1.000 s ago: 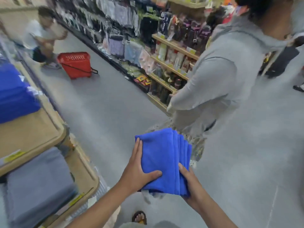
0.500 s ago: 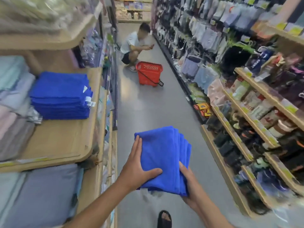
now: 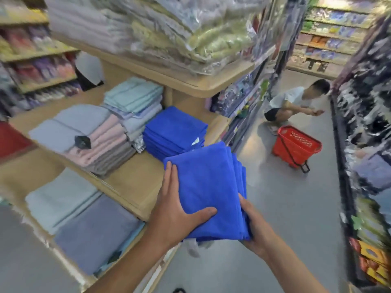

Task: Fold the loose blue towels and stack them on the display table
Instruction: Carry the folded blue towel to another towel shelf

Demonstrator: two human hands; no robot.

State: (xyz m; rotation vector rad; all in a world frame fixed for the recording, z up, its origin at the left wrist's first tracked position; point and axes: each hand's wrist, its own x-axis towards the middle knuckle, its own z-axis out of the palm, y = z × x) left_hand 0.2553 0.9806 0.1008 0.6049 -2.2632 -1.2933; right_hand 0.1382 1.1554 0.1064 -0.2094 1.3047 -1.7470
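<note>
I hold a folded pile of blue towels (image 3: 209, 187) in front of me, over the corner of the wooden display table (image 3: 135, 178). My left hand (image 3: 175, 210) grips its left edge, thumb on top. My right hand (image 3: 255, 227) supports the right underside, fingers hidden beneath. A neat stack of blue towels (image 3: 175, 131) sits on the middle shelf, just beyond the pile I hold.
Folded grey, pink and mint towels (image 3: 95, 132) lie left of the blue stack. Bagged bedding (image 3: 169, 28) fills the shelf above, grey towels (image 3: 84, 218) the shelf below. A crouching person (image 3: 292, 102) and a red basket (image 3: 296, 146) occupy the aisle, with shelving (image 3: 370, 144) at right.
My view has swung left from the aisle towards the display table. The blue stack on the shelf is now close behind the pile I hold. My grip is unchanged.
</note>
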